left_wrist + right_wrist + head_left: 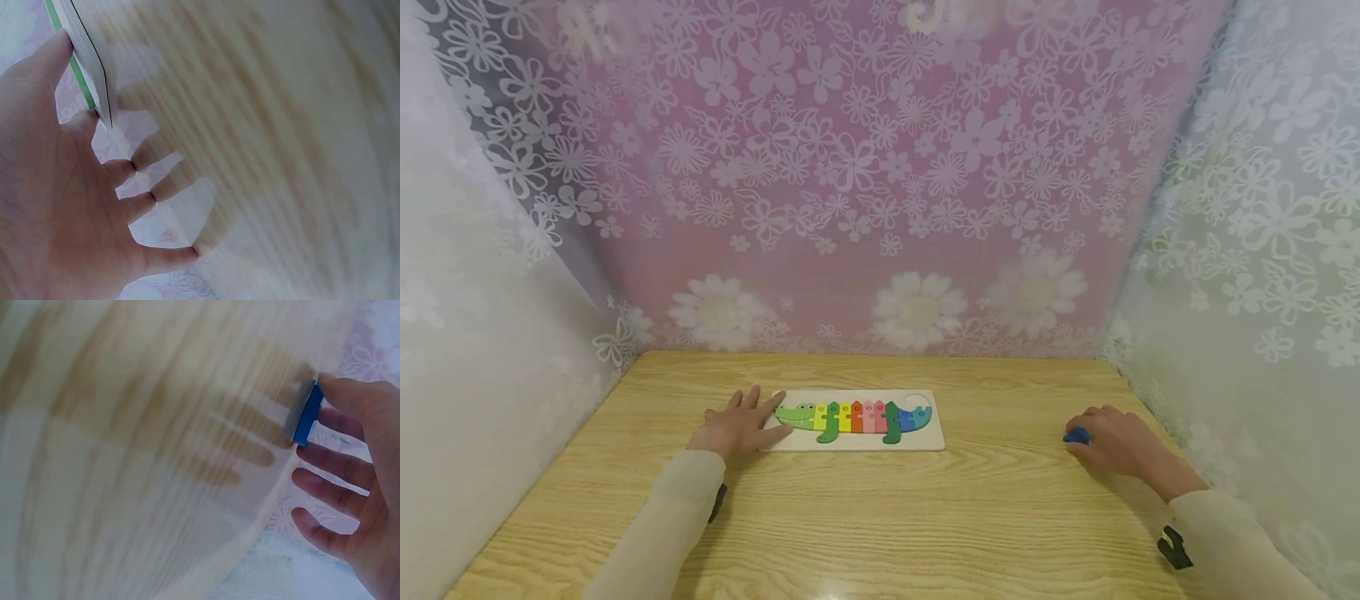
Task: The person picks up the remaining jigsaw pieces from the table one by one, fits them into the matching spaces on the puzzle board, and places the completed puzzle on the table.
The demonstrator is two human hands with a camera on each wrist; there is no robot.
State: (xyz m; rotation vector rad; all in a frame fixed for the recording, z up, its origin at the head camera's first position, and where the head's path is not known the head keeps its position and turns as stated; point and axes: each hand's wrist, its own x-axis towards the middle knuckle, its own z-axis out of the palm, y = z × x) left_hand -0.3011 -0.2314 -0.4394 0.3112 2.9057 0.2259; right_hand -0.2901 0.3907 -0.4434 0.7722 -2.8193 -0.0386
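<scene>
A pale wooden puzzle board (861,444) lies flat on the table, with a crocodile of several coloured pieces in it, from a green head to a blue tail. A bare rounded outline shows above the tail. My left hand (737,427) rests with spread fingers at the board's left end, thumb and forefinger touching it; the left wrist view shows the board's edge (94,69) by these fingers. Well to the board's right, my right hand (1116,437) pinches a small blue puzzle piece (306,415) between thumb and fingers, its other fingers loosely bent.
The wood-grain table (880,517) ends at a pink flowered curtain (850,275) behind. Pale flowered curtains hang at the left (490,333) and right (1262,333). Dark bands (1174,547) show at both wrists.
</scene>
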